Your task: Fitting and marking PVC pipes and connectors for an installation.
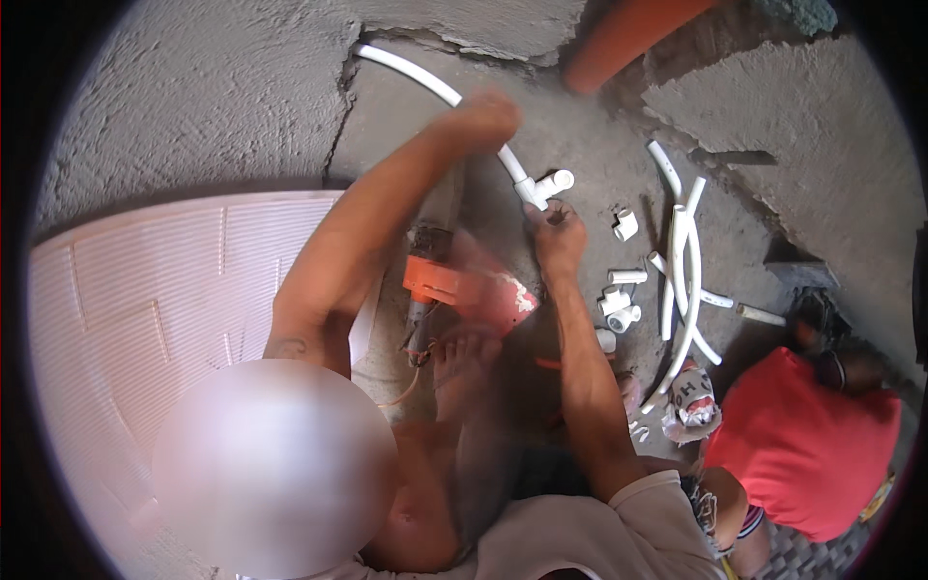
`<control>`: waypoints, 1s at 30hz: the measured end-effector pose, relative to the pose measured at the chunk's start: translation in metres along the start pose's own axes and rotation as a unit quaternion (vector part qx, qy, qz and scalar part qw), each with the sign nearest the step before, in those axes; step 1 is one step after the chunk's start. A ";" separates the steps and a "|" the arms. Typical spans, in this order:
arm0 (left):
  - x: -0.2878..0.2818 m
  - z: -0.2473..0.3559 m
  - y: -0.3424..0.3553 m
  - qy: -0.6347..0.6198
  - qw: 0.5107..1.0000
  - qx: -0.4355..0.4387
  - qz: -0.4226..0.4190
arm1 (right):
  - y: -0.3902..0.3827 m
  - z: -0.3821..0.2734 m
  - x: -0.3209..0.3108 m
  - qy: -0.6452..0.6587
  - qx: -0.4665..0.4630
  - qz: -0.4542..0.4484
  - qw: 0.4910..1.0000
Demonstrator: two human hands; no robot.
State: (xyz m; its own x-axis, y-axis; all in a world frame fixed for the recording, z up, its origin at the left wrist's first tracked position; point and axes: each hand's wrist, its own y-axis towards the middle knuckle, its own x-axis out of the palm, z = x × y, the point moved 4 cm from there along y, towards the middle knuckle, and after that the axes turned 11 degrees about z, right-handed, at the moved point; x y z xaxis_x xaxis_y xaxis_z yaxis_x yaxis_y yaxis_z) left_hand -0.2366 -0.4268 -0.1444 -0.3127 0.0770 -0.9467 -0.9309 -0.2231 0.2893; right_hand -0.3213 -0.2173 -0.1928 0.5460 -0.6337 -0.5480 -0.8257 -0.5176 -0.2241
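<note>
A bent white plastic pipe runs from the cracked wall edge toward me and ends in a white tee fitting. A short white elbow sticks out from the tee's side. My right hand is closed on the tee's near end, fingers pinched there. Farther up, my left hand lies over the pipe. It is smeared by motion, so its fingers do not show clearly. Below the pipe, by a bare foot, lies an orange-red tool with a dark end and a cord.
Loose white fittings and several curved white pipe lengths lie to the right. Beyond them crouches a person in a red shirt. A ribbed pale panel covers the left. An orange pipe slants in above.
</note>
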 end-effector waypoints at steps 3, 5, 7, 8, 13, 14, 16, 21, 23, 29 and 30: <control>0.025 0.009 0.003 -0.002 0.998 -0.013 -0.065 | 0.002 0.001 0.001 0.012 -0.019 0.012 1.000; 0.036 0.016 0.012 -0.027 0.992 -0.049 -0.117 | 0.007 0.008 0.001 0.043 0.012 0.018 0.999; 0.042 0.010 0.015 0.027 0.975 -0.026 -0.218 | 0.007 0.006 0.004 0.082 0.033 0.015 0.996; 0.040 0.008 0.016 0.028 0.975 -0.024 -0.220 | 0.005 0.007 0.004 0.091 0.054 0.004 0.994; 0.035 0.005 0.015 -0.073 0.962 0.002 -0.263 | 0.000 0.005 0.006 0.173 0.090 -0.013 0.981; 0.033 0.011 0.017 -0.075 0.962 0.002 -0.264 | 0.000 0.007 0.004 0.184 0.100 -0.022 0.978; 0.029 0.010 0.021 -0.064 0.963 -0.013 -0.261 | 0.001 0.002 0.006 0.202 0.105 -0.034 0.973; 0.019 0.013 0.024 -0.095 0.964 -0.040 -0.247 | 0.004 0.007 0.006 0.186 0.105 -0.078 0.974; 0.019 0.009 0.020 -0.104 0.959 -0.075 -0.254 | 0.001 0.005 0.007 0.200 0.125 -0.092 0.967; 0.015 0.005 0.017 -0.114 0.961 -0.061 -0.244 | -0.004 -0.006 -0.001 0.307 0.201 -0.145 0.919; 0.017 0.004 0.018 -0.115 0.961 -0.051 -0.245 | -0.003 -0.004 0.000 0.325 0.206 -0.149 0.911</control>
State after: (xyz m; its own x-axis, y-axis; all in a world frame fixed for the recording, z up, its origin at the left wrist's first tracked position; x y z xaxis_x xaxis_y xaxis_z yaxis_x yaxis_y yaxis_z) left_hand -0.2589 -0.4255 -0.1546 0.1142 0.4078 -0.9059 -0.9574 -0.1982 -0.2099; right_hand -0.3183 -0.2184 -0.1894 0.6124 -0.7763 0.1497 -0.5368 -0.5474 -0.6420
